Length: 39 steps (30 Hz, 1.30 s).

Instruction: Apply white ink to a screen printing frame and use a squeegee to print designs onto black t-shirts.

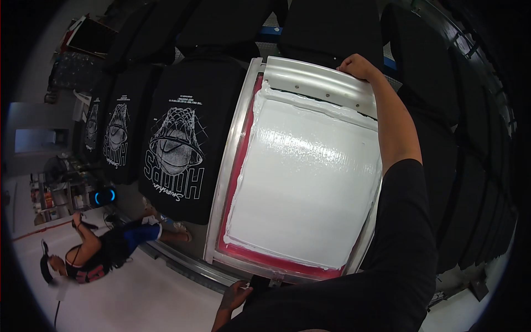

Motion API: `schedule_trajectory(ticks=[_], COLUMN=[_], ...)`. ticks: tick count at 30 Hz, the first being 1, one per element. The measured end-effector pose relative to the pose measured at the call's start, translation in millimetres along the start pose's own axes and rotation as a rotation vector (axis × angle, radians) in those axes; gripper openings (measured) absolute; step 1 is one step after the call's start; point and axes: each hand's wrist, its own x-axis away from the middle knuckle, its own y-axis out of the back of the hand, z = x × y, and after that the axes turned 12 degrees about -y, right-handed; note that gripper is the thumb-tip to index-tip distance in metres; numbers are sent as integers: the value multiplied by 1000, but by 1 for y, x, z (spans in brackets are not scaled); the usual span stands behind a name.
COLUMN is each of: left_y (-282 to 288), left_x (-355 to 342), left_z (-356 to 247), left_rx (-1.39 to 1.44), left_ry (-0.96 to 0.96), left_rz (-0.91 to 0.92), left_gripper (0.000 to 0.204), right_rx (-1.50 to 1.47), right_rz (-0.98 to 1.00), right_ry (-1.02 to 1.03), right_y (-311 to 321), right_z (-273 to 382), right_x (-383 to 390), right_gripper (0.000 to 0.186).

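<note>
A screen printing frame [225,182] lies in front of me, its mesh spread with white ink [301,182] and with red showing along the borders. Across its far end lies a wide metal squeegee [315,83] with bolts along it. My right hand [358,66] is closed over the squeegee's far right edge, the arm stretched across the frame's right side. Low and near, my left hand [237,295] has curled fingers beside a dark part below the frame's near edge; what they hold is hidden.
Left of the frame, a black shirt [182,138] with a white basketball-hoop print lies on a board, more printed shirts beyond it. Plain black shirts [332,33] cover boards at the far side and right. Another person [99,249] walks at the lower left, near shelves [52,191].
</note>
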Motion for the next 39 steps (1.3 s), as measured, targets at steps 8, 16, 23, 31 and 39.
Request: schedule_trajectory(ticks=[8,16,23,31,39], left_y=[-1,-3,-6,-6,-7], left_x=[-2,-2,2,4,-6], left_z=[5,5,10,26,41], left_rx=[7,-21,-5,-4,4], left_ry=[13,53,42,21,16], left_rz=[0,27,-8,-37,-5], left_gripper=[65,63,62,60,60], right_rx=[160,266,271,170,124], right_rz=[-207,16,35,-202,8], right_ry=[-77,-250,-337,-65,-114], right_y=[-13,-9,-5,3,-2], right_z=[-1,2,14,27,63], right_x=[-32,-53,-28,-13,18], right_gripper=[26,38,37,34,83])
